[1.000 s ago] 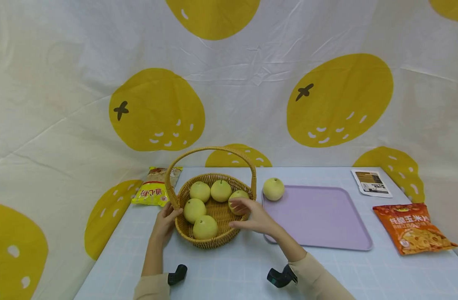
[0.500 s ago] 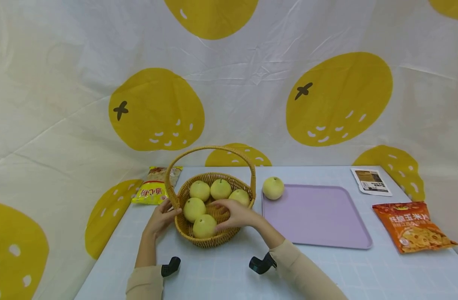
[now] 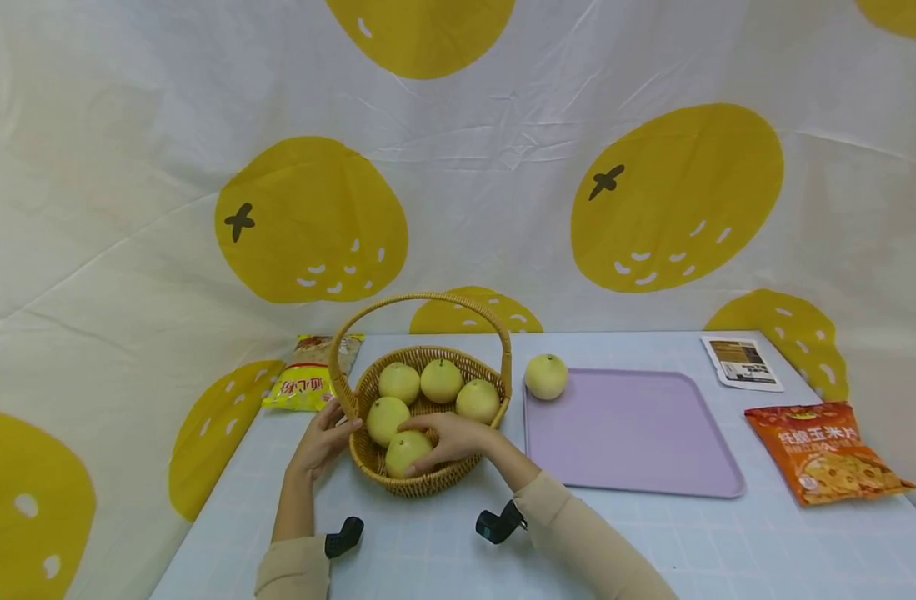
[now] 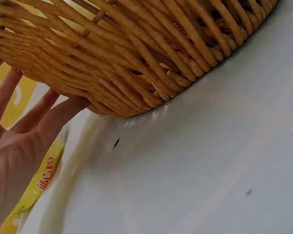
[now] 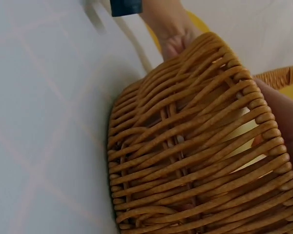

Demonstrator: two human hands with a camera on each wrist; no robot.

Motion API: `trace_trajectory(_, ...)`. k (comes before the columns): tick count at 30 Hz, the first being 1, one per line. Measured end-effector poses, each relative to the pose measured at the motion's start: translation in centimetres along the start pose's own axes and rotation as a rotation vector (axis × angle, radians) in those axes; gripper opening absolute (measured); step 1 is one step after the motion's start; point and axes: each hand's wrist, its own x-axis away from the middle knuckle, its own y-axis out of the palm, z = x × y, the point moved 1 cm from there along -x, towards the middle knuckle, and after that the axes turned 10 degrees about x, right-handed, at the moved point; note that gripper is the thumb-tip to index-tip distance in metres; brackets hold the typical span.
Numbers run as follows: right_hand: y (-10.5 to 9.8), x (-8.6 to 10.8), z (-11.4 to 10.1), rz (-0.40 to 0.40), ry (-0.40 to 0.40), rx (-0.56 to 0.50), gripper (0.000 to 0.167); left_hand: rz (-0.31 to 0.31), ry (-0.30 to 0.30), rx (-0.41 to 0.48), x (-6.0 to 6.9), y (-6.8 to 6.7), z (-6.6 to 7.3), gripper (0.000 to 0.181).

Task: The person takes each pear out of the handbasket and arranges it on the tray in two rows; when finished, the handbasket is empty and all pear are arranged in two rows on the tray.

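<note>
A wicker basket with a tall arched handle holds several round pale-yellow pears. My right hand reaches over the near right rim and grips the front pear, thumb on its near side and fingers on its far side. My left hand rests against the basket's left side near the foot of the handle. In the left wrist view its fingers are mostly straight and touch the wicker from outside. Basket wall hides most of the right hand in the right wrist view.
A lilac tray lies right of the basket, with one pear at its far left corner. A yellow snack bag lies behind the left hand. An orange chip bag and a white pouch lie far right.
My right hand has moved left and slightly nearer, from beside the right-hand pear across the basket, and now grips the front pear. My left hand stays at the basket's left side.
</note>
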Motion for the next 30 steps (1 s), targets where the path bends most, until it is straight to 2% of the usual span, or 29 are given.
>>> trace_trajectory(3,0.1,0.0,0.0,0.008,-0.012,0.002,0.064,-0.003,-0.005,-0.001,0.0,0.0,-0.1,0.069)
trace_trajectory(8,0.1,0.1,0.3,0.069,-0.039,-0.034,0.063,-0.009,0.003,0.010,-0.2,0.0,-0.1,0.066)
trace_trajectory(11,0.0,0.3,0.5,0.117,-0.041,-0.106,0.064,-0.010,0.007,0.018,-0.2,0.0,-0.1,0.065)
trace_trajectory(18,-0.8,1.1,0.5,0.214,-0.093,-0.354,0.064,-0.015,0.023,0.019,-0.1,0.1,-0.1,0.064)
trace_trajectory(26,-1.7,2.9,0.8,0.274,-0.083,-0.393,0.065,-0.010,0.035,0.009,-0.2,-0.1,-0.3,0.064)
trace_trajectory(30,-2.4,4.3,1.3,0.303,-0.139,-0.482,0.065,-0.011,0.028,-0.010,-0.2,-0.1,-0.4,0.065)
